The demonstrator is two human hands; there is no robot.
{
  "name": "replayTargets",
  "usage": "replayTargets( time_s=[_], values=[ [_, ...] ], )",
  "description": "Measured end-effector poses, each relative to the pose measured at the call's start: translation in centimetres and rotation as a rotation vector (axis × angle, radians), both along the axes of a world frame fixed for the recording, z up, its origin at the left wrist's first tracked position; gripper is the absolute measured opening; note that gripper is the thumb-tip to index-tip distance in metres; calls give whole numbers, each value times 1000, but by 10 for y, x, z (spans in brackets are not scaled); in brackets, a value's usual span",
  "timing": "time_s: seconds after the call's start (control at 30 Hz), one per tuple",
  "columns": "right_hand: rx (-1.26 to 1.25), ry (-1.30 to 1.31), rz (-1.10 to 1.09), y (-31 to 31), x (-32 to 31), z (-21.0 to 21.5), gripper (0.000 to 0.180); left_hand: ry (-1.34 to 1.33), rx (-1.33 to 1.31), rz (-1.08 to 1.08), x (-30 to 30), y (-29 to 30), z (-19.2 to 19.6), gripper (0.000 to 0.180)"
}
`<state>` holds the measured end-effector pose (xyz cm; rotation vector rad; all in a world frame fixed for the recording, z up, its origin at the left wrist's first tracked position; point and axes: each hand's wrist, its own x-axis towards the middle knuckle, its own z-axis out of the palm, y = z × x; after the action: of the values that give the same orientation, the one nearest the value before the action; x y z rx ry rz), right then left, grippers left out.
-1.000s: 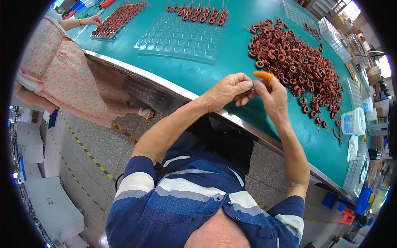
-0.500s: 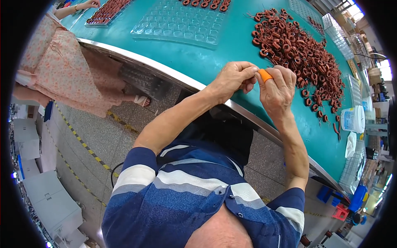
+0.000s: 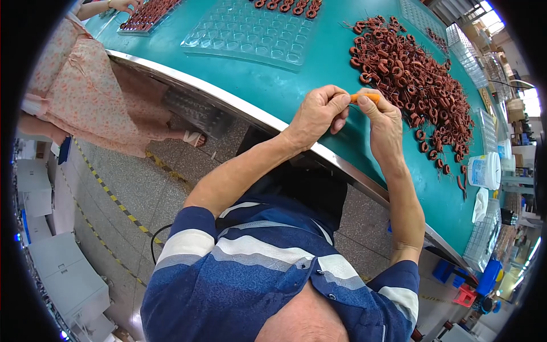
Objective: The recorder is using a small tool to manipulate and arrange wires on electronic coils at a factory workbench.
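My left hand (image 3: 318, 114) and my right hand (image 3: 386, 122) meet at the fingertips above the near edge of the green table (image 3: 262, 88). An orange finger cot (image 3: 368, 97) covers a finger of my right hand and points toward the left fingertips. My left thumb and fingers are pinched together. Whatever lies between the fingers of either hand is hidden or too small to name. Just beyond the right hand spreads a large heap of reddish-brown ring coils (image 3: 410, 80) with thin wire ends.
A clear plastic tray (image 3: 242, 43) with round pockets holds coils (image 3: 285, 7) along its far side. Further left, a person's hand (image 3: 122, 5) is over another coil-filled tray (image 3: 139, 28). On the right stand a white tub (image 3: 484, 171), a white cloth (image 3: 480, 205) and clear trays (image 3: 484, 236).
My right hand has turned, and its orange-covered finger now lies level, pointing left. My left hand stays in nearly the same place, still pinched.
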<state>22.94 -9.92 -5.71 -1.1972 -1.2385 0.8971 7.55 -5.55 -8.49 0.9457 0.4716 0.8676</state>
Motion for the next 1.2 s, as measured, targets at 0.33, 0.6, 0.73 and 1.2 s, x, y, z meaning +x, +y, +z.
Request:
replayTargets(
  time_s=[0.33, 0.6, 0.73, 1.2],
  values=[
    [-312, 541, 93, 10, 7, -12, 19, -51, -67, 54, 2, -6, 0, 19],
    [228, -602, -321, -1, -9, -8, 21, 258, 173, 103, 3, -9, 0, 15],
    [32, -433, -239, 7, 0, -9, 21, 173, 168, 119, 3, -10, 0, 14],
    [-146, -220, -254, 0, 16, 2, 43, 28, 196, 28, -3, -2, -6, 26]
  ],
)
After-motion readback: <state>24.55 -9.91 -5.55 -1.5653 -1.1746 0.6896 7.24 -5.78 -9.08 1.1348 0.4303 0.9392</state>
